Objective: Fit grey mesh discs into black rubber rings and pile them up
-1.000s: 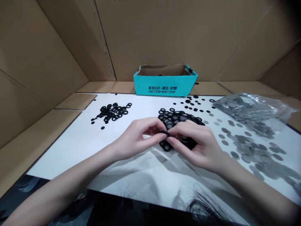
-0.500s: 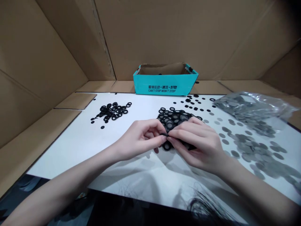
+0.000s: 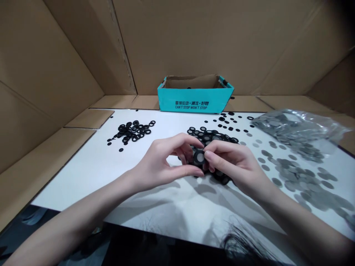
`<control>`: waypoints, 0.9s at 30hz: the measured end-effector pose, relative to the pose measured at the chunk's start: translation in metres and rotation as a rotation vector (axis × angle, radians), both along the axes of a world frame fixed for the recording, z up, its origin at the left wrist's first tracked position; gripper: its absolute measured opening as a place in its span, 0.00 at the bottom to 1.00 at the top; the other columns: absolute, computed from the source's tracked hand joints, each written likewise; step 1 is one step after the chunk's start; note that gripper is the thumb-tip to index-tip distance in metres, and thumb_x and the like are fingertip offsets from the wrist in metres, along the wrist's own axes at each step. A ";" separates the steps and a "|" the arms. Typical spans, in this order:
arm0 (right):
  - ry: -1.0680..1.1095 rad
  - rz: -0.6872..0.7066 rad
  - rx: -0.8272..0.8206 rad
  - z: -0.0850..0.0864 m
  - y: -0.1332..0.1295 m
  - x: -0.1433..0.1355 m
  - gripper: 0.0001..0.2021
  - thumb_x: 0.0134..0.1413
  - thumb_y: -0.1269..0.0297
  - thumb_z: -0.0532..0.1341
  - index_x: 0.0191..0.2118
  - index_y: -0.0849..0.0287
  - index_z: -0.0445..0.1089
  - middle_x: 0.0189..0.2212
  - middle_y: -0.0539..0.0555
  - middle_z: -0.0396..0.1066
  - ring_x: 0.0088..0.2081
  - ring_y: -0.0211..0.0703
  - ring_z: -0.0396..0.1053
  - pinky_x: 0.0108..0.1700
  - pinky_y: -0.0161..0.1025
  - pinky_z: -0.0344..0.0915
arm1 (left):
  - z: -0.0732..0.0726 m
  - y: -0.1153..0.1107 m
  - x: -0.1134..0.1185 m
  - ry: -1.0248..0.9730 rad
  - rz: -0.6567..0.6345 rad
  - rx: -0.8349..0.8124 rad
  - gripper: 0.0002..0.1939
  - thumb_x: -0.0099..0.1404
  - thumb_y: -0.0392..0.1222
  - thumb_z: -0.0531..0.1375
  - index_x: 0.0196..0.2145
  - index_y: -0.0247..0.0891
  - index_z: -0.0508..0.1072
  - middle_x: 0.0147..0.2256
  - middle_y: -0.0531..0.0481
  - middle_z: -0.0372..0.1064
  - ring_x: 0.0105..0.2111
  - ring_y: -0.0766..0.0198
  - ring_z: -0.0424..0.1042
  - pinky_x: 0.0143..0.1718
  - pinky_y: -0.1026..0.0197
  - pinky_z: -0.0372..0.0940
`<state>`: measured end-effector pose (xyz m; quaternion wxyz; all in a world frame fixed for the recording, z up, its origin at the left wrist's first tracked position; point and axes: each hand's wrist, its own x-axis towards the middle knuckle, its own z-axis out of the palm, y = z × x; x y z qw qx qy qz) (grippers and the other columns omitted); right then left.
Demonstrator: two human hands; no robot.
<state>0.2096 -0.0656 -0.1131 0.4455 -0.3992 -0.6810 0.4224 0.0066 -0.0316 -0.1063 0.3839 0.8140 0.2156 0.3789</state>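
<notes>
Pinched between the thumb and forefinger of my right hand [image 3: 235, 160] is a black rubber washer with a grey mesh disc in its middle [image 3: 199, 157]; its flat side faces me. My left hand [image 3: 166, 159] is open around the washer's left side, thumb and forefinger apart. Below and behind both hands lies a pile of black washers with grey centres [image 3: 213, 136], partly hidden by my fingers. To the right, many loose grey mesh discs [image 3: 299, 177] are spread over the white table [image 3: 91, 177].
A turquoise box [image 3: 195, 99] stands at the back. Black rings [image 3: 133, 129] lie heaped on the left, and small black pieces [image 3: 230, 120] are scattered at the back right. A clear plastic bag of grey discs [image 3: 294, 127] rests at right. Cardboard walls [image 3: 222, 40] enclose the table.
My left thumb and forefinger have spread apart from the washer. My right hand has turned it so its flat side shows, where before it was edge-on between both hands.
</notes>
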 end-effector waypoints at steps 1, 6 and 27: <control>0.030 0.031 -0.039 -0.001 0.001 0.001 0.17 0.61 0.53 0.62 0.26 0.59 0.69 0.20 0.48 0.65 0.22 0.33 0.61 0.23 0.32 0.57 | 0.000 0.000 0.000 0.001 0.004 0.059 0.17 0.59 0.40 0.70 0.44 0.33 0.73 0.36 0.48 0.74 0.31 0.68 0.72 0.37 0.65 0.72; 0.140 0.147 -0.191 -0.005 0.003 0.002 0.18 0.60 0.52 0.62 0.25 0.59 0.68 0.20 0.48 0.64 0.23 0.33 0.60 0.24 0.33 0.56 | 0.004 -0.003 0.001 0.033 0.050 0.256 0.10 0.61 0.38 0.68 0.38 0.31 0.75 0.32 0.48 0.76 0.28 0.70 0.73 0.34 0.68 0.70; 0.223 0.130 -0.341 -0.006 0.002 -0.005 0.14 0.52 0.51 0.68 0.32 0.57 0.73 0.32 0.53 0.72 0.34 0.40 0.68 0.36 0.35 0.67 | 0.001 -0.005 0.002 0.064 0.091 0.415 0.10 0.64 0.42 0.66 0.41 0.35 0.74 0.31 0.50 0.73 0.30 0.67 0.73 0.35 0.65 0.69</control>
